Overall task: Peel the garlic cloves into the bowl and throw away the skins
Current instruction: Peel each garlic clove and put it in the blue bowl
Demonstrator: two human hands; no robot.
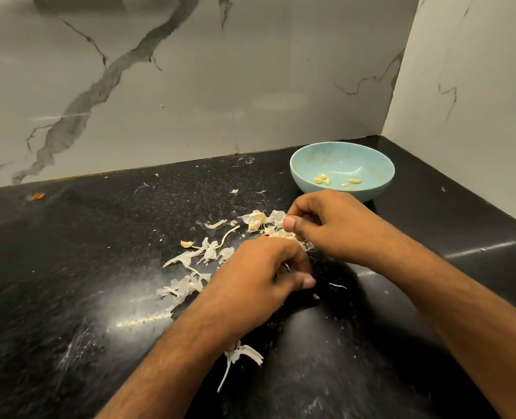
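Both hands worked over the black speckled table (69, 267), close together near its middle. The left hand (259, 276) lay knuckles-up with fingers curled under and the thumb stretched toward the right; whether its grip was closed on anything could not be told, since the fingertips were hidden beneath the hand. The right hand (329, 225) sat just beyond and to the right of it, fingers curled and thumb pressed in, its grip pinched on a bit of garlic skin at the edge of the skin pile (262, 220). That pile, with at least one unpeeled clove in it, touched the right thumb and lay between the hands and the bowl (308, 173). The pale blue bowl stood on the table behind the right hand, near the corner where the marble wall (190, 86) met the side wall; a few peeled cloves (321, 179) lay in its bottom. More loose skins (190, 255) were scattered on the table left of the left hand, along with a small clove (186, 244) lying apart from them. Another torn skin piece (244, 353) lay just beside the left forearm, nearer the camera. White smears and flecks marked the table surface.
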